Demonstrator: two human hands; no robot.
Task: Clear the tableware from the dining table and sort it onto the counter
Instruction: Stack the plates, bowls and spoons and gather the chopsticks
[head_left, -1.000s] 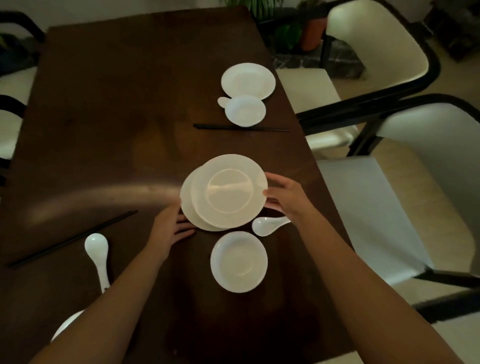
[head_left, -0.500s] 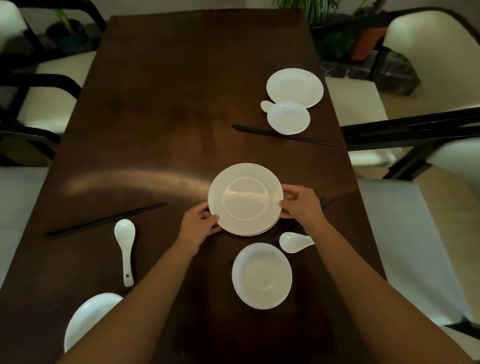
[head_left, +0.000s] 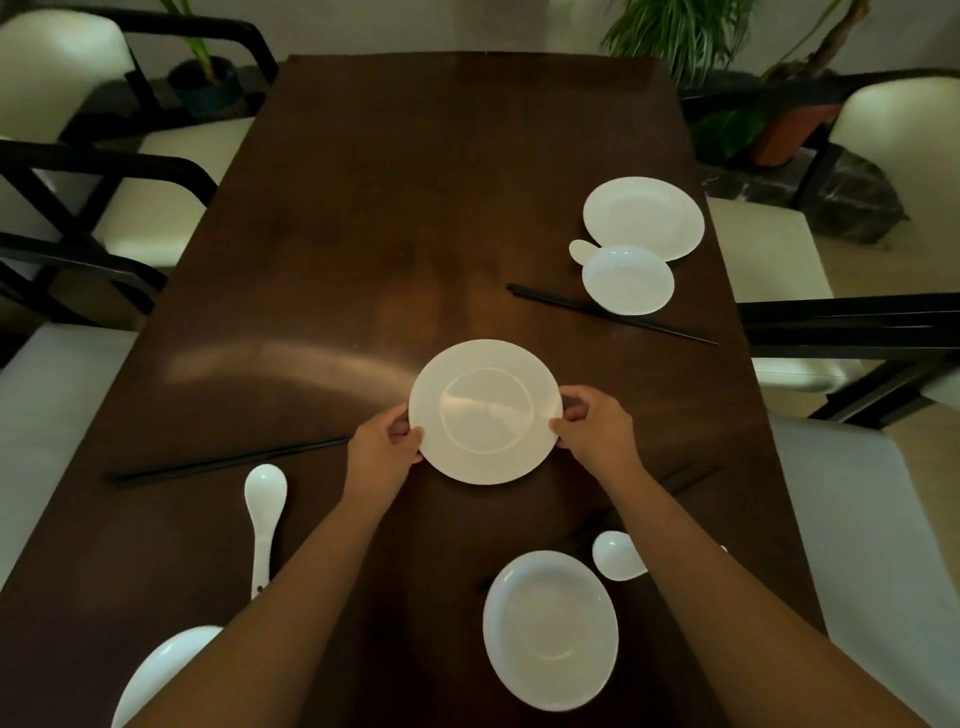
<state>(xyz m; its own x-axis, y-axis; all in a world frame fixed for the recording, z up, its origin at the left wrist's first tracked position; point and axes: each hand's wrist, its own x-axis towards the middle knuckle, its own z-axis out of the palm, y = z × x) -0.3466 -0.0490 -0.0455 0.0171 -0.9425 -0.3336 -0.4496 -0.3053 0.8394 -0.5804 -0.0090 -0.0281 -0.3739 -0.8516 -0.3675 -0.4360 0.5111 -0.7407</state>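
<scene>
Plates now squared into one stack (head_left: 485, 411) mid-frame; left hand (head_left: 384, 453) and right hand (head_left: 597, 431) grip its rim, ready to lift.

Plate (head_left: 485, 411) mid-frame on the table (head_left: 395, 218).
Bowl (head_left: 551, 630) below it, spoon (head_left: 266, 512) lower left, chopsticks (head_left: 608, 313) upper right.

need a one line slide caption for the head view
Both hands, left and right, hold a white plate over a dark table set with bowls, spoons and chopsticks.
</scene>
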